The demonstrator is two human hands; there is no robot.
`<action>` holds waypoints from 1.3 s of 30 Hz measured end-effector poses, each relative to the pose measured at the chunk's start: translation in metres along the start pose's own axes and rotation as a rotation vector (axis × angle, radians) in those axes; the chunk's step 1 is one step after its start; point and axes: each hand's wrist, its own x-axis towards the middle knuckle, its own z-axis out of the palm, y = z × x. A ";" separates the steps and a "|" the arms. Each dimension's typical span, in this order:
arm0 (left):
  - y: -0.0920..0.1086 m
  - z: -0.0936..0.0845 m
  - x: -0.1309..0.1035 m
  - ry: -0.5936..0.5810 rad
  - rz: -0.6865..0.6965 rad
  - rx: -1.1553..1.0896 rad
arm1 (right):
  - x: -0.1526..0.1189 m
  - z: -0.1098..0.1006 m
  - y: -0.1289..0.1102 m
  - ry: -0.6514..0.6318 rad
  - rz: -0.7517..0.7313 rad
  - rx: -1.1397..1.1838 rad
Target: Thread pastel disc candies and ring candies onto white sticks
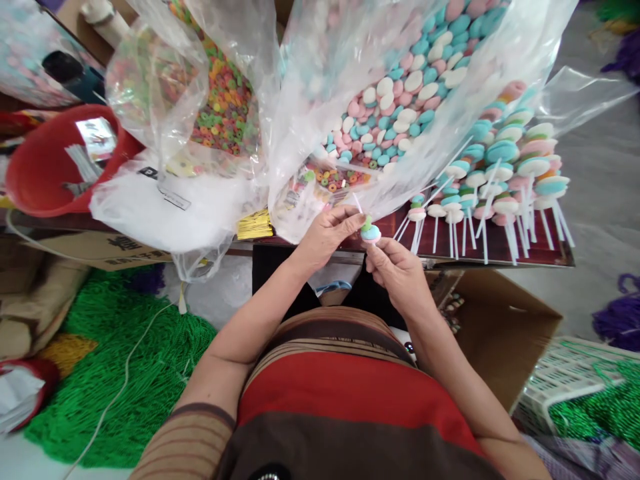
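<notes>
Both of my hands meet over the table's front edge around one small candy stick [371, 233] with a blue and pink disc and green pieces above it. My left hand [334, 232] pinches the green piece at its upper end, where a white stick tip points up. My right hand [397, 265] grips the lower end, just under the disc. Behind them lies a clear bag of pink, white and blue discs [385, 127], with small coloured rings [335, 179] at its near side. Stacked candy sticks [500, 167] lie in a pile to the right.
A bag of coloured rings [225, 100] and a red bowl [35, 163] stand at the left. Yellow ties [255, 225] lie by the table edge [555, 257]. Below are a cardboard box [510, 333], a white basket [565, 380] and green strands [135, 360].
</notes>
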 end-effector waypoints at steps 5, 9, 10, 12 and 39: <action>0.004 0.003 -0.005 -0.067 0.013 0.164 | -0.001 0.004 0.006 0.030 0.006 0.037; 0.016 -0.004 0.002 -0.157 0.043 0.341 | 0.002 0.004 0.007 0.035 0.009 0.114; 0.021 -0.007 0.009 -0.157 0.072 0.407 | 0.002 0.003 0.007 0.048 0.000 0.125; 0.030 -0.015 0.031 -0.091 0.165 0.573 | 0.002 0.001 0.007 0.067 -0.013 0.142; 0.055 -0.043 0.080 0.234 0.022 0.424 | 0.019 -0.008 -0.012 0.161 -0.095 0.187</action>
